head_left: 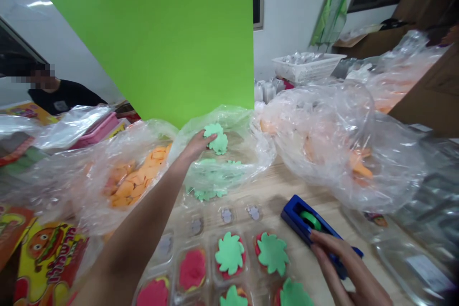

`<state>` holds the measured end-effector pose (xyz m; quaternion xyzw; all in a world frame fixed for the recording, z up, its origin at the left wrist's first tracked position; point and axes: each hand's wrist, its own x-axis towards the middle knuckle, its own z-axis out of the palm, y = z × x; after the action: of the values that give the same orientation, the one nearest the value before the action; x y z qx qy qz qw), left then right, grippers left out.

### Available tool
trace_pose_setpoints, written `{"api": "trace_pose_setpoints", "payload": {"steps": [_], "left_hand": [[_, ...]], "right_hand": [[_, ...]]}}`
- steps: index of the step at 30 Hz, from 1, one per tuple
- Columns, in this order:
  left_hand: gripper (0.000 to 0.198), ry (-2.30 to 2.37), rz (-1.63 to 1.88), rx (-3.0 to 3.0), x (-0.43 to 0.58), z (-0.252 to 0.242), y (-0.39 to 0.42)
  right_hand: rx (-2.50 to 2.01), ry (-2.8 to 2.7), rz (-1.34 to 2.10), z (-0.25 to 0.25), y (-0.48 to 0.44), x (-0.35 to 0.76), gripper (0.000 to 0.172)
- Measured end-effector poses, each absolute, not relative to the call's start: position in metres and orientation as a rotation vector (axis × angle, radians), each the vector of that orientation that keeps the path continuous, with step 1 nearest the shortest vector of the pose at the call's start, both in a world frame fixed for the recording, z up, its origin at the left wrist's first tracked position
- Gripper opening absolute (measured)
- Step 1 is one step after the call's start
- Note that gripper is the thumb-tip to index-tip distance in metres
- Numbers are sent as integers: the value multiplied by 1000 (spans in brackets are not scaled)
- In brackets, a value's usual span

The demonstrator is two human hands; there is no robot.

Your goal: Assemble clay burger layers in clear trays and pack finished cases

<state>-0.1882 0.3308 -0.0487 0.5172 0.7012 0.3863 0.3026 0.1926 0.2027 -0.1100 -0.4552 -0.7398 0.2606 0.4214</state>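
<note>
My left hand (203, 142) is at the mouth of a clear plastic bag (247, 153), its thumb and fingers closed on green scalloped pieces (219, 141). More green pieces lie inside that bag. My right hand (344, 267) has its fingers apart at the lower right, beside a blue tape dispenser (319, 229) with a green roll; whether the fingertips touch it is hard to tell. Between the hands, clear trays (211, 239) hold round stacks. Some are topped with a green piece (230, 253); others show a red top (192, 269).
A bag of orange pieces (134, 184) lies left of the green one, and another large bag (322, 129) is at the right. Behind stands a green board (172, 38). Printed packaging (46, 263) is at lower left. A person (68, 95) is at far left.
</note>
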Motion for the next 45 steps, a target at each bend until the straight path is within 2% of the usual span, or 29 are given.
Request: {"api": "trace_pose_setpoints", "payload": {"steps": [3,6,9,11,14,17,20,22,24,27,31,35,37,40,43,45], "left_hand": [[36,1658,1158,1277,-171,-20,311],[35,1508,1161,1229,-136,-1,277],[36,1413,1102,1219,-97,3,232],[37,1445,1054,1301,-74,0,202],[44,1694,1054,1596,-53,-7,163],[56,1980,1131,1870,-42,-14,132],[45,2219,1217,2112,-36,-23,108],[37,2257,1093,2304,-30,-32,94],[39,2233,898,2386,-22,-44,81],[30,2177,814,2273,-6,-63,58],[15,1988,1020,1701,5,-88,28],[20,2091,1151,1033,-27,-109,26],[23,2211,1081,1084,-55,-120,35],[17,2318,947,1209,-90,-138,52],[9,2388,849,1314,-104,-148,61],[11,2434,819,1370,-102,-148,63]], "right_hand": [[-1155,-1358,1355,-86,213,150,30],[-794,-805,1913,-66,230,105,35],[-486,-473,2273,-52,236,76,38],[-353,-388,2390,-45,228,70,40],[-278,-388,2471,-39,204,72,46],[-309,-400,2521,-37,181,78,44],[-406,-350,2506,-38,166,80,37],[-472,-313,2494,-41,159,80,37],[-536,-278,2488,-48,150,81,41],[-710,-239,2433,-70,133,88,42],[-1024,-286,2336,-101,110,104,39],[-1178,-297,2243,-111,102,116,39],[-1195,-279,2219,-109,104,119,44],[-1204,-268,2194,-105,106,122,49],[-1215,-262,2192,-104,105,123,48],[-1208,-256,2206,-103,103,122,45]]}}
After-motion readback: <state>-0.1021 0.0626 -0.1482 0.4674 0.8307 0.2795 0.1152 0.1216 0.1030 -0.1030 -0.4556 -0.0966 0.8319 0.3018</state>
